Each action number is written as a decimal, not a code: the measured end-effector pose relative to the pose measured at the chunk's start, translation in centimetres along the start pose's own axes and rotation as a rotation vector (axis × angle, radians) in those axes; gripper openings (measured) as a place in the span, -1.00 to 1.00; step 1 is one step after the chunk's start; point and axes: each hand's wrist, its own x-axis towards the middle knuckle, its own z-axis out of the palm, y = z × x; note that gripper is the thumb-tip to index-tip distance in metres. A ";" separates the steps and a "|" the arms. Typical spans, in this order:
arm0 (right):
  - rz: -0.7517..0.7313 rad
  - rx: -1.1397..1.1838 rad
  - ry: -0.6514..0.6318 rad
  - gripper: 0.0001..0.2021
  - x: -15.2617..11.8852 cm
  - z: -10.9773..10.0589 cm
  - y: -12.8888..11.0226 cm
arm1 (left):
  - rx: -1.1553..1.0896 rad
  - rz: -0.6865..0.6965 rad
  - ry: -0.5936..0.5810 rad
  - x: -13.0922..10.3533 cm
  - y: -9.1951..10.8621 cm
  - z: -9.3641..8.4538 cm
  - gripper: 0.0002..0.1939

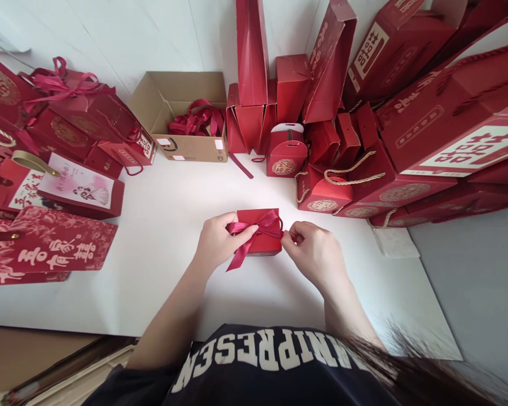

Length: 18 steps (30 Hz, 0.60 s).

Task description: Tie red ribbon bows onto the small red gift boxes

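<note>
A small red gift box (260,247) lies on the white table in front of me, with a dark pink satin ribbon (271,224) tied in a bow across its top. My left hand (220,239) is closed on the ribbon at the bow's left side, its thumb pressing near the knot. One ribbon tail hangs down over the box's left front. At the box's right edge my right hand (311,245) pinches the right part of the ribbon between thumb and fingers. The fingertips hide some of the ribbon there.
An open cardboard box (186,148) with coiled pink ribbon (200,121) stands at the back. Red gift boxes, some with rope handles, are heaped at the right (406,186) and left (80,110). White table surface (165,225) surrounds my hands.
</note>
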 end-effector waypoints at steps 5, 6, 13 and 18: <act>-0.009 -0.030 -0.141 -0.72 0.3 0.2 1.4 | -0.214 -0.041 -0.106 0.2 -0.1 -0.5 -0.51; -0.009 -0.032 -0.141 -0.72 0.4 0.2 1.7 | -0.266 -0.056 -0.129 0.3 -0.2 -0.7 -0.52; -0.371 0.221 0.277 -0.86 0.4 0.1 1.4 | -0.463 -0.094 -0.252 0.9 -0.8 -1.1 -0.51; -0.767 0.045 0.139 -0.71 -1.0 2.2 -0.8 | -0.474 -0.074 -0.255 1.0 -0.9 -1.1 -0.53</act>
